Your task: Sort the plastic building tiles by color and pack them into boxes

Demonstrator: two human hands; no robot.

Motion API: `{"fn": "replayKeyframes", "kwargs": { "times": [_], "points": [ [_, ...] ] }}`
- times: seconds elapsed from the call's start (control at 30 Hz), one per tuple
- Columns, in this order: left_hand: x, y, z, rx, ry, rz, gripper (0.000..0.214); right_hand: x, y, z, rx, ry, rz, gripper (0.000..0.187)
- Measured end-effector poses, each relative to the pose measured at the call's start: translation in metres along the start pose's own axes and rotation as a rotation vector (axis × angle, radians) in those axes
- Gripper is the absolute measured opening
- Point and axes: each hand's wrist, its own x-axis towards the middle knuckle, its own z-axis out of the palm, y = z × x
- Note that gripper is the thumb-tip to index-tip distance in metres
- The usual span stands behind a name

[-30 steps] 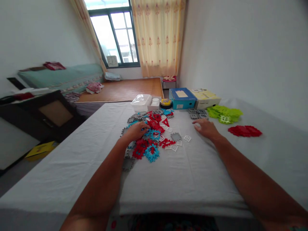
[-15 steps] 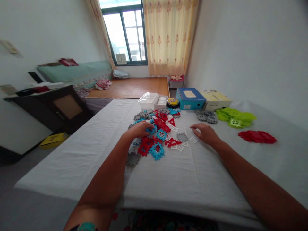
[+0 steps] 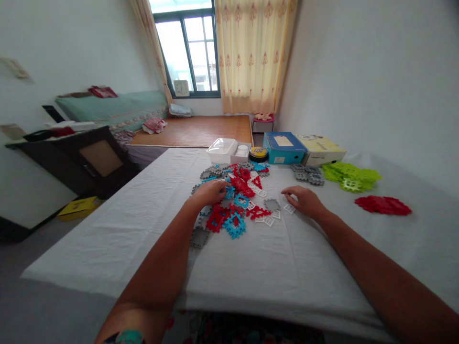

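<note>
A mixed heap of red, blue and grey plastic building tiles [image 3: 234, 200] lies in the middle of the white-covered table [image 3: 279, 267]. My left hand [image 3: 211, 191] rests on the heap's left side, fingers curled over a blue tile. My right hand [image 3: 303, 199] lies on the cloth right of the heap, fingers bent, fingertips beside a small white window piece [image 3: 289, 208]. Whether it grips anything is hidden. More white pieces [image 3: 267, 219] lie between the hands.
Sorted piles sit at the right: grey tiles [image 3: 307, 174], lime green tiles [image 3: 350, 176], red tiles [image 3: 382, 204]. A blue box [image 3: 283, 147], a yellow box [image 3: 321, 149], a clear container [image 3: 222, 150] and a round tin [image 3: 258, 153] line the far edge. A dark cabinet [image 3: 86, 162] stands left.
My right hand has drawn back from the grey pile toward the white pieces near the heap. My left hand stays on the heap. The camera has shifted left.
</note>
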Motion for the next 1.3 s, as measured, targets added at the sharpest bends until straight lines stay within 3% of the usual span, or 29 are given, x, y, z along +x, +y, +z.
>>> {"fn": "replayKeyframes", "kwargs": {
  "times": [0.2, 0.33, 0.43, 0.53, 0.63, 0.77, 0.93, 1.17, 1.3],
  "points": [
    [-0.001, 0.009, 0.001, 0.01, -0.024, -0.001, 0.037, 0.0, -0.005, -0.001, -0.012, -0.013, -0.026, 0.026],
    [-0.002, 0.02, 0.003, 0.146, 0.008, -0.079, 0.035, 0.0, -0.008, -0.002, -0.001, -0.011, -0.015, 0.025],
    [-0.002, 0.022, -0.002, 0.113, 0.074, -0.098, 0.033, 0.001, -0.012, -0.004, 0.011, 0.007, -0.017, 0.026],
    [0.002, 0.024, -0.005, -0.141, 0.204, -0.084, 0.031, 0.002, -0.023, -0.008, 0.059, 0.055, -0.008, 0.026],
    [0.009, 0.033, 0.003, -0.59, 0.236, -0.059, 0.035, 0.002, -0.044, -0.012, 0.156, 0.11, -0.027, 0.027],
    [0.016, 0.058, 0.028, -1.012, 0.119, -0.055, 0.044, 0.003, -0.076, -0.012, 0.231, 0.167, -0.157, 0.041],
    [0.018, 0.075, 0.048, -1.137, -0.014, -0.048, 0.046, 0.003, -0.092, -0.006, 0.142, 0.128, -0.228, 0.051],
    [0.018, 0.075, 0.051, -1.136, -0.038, -0.089, 0.053, 0.005, -0.087, -0.012, -0.001, 0.077, -0.201, 0.05],
    [0.017, 0.074, 0.047, -1.042, -0.031, -0.089, 0.06, 0.005, -0.036, -0.03, -0.138, 0.039, 0.069, 0.043]
  ]
}}
